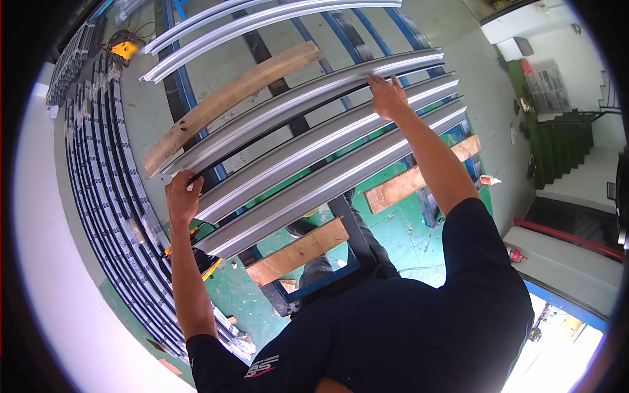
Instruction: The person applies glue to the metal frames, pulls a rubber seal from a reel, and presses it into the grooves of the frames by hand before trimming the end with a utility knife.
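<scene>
A long thin black strip (272, 129) stretches between my two hands along the near side of a grey aluminium profile (288, 103). My left hand (183, 198) pinches the strip close to its left end. Toward the other end, my right hand (389, 98) has its fingers closed on the strip against the profile; its fingertips are partly hidden. Two more aluminium profiles lie nearer to me, a middle one (314, 149) and a near one (327, 183), roughly parallel to the first.
Wooden boards (236, 98) and blue-and-black rails (341, 33) support the work. More profiles (275, 18) lie at the far side. Wrapped bars (108, 196) are stacked along the left. A yellow tool (124, 49) and a small white bottle (489, 180) are on the floor.
</scene>
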`<state>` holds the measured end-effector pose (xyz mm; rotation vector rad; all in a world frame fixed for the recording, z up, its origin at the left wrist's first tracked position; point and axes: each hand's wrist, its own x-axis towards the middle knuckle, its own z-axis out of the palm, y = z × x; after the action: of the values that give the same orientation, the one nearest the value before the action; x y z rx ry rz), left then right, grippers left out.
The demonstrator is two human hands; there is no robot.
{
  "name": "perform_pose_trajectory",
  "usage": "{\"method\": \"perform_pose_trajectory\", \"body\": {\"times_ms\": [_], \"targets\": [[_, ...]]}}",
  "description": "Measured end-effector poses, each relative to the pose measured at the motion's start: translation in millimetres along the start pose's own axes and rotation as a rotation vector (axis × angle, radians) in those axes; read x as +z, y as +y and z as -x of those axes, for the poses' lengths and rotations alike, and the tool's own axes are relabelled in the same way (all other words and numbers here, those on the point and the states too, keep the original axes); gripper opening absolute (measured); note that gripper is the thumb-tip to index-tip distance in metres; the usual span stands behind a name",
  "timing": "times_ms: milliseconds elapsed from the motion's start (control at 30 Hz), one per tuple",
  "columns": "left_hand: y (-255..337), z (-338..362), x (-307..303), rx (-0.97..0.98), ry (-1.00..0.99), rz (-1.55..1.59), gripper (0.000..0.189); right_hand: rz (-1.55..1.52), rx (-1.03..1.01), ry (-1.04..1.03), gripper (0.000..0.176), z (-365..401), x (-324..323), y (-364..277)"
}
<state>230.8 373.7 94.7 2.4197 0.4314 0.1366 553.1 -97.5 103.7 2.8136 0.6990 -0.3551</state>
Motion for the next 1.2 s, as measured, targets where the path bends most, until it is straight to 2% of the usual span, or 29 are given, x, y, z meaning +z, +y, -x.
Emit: {"method": "perform_pose_trajectory", "body": {"times_ms": [33,133,267,367,467,567,733,1000,1100,1200], "targets": [[2.4,-3.0,-2.2,-0.018,-0.012,0.032,0.019,0.007,-0.027,-0.016,0.068,2.3,-3.2,-8.6],[-0.4,-7.6,-5.3,0.018,-0.008,0.076,0.020,0.033,0.010,0.121,0.068,3.1,22.9,-21.2],[-16.4,-4.1,-23.7,0.072,-0.043,-0.074,0.018,0.030,-0.035,0.093,0.069,1.0,28.2,-9.3],[-31.4,3.8,-33.6,0.044,-0.035,-0.111,0.017,0.014,0.001,0.032,0.067,3.2,0.4,-26.1],[-24.5,10.6,-34.8,-0.028,-0.048,0.043,0.016,0.027,-0.014,0.107,0.068,1.7,24.8,-43.6],[-32.5,11.4,-37.2,0.001,-0.025,0.074,0.016,0.002,-0.027,0.168,0.067,-2.1,29.4,-39.8],[-49.4,20.6,-39.9,0.049,-0.016,0.068,0.013,0.079,0.020,0.026,0.067,2.3,4.6,-54.7],[-50.3,26.4,-44.6,-0.019,-0.090,0.153,0.022,-0.006,-0.040,0.160,0.070,10.0,23.3,-71.3],[-63.3,26.3,-43.5,-0.012,-0.065,0.179,0.024,0.004,-0.003,0.067,0.071,6.4,12.6,-76.0],[-63.9,25.8,-40.2,-0.048,-0.080,0.252,0.024,0.041,-0.039,0.072,0.074,8.9,17.6,-86.8]]}}
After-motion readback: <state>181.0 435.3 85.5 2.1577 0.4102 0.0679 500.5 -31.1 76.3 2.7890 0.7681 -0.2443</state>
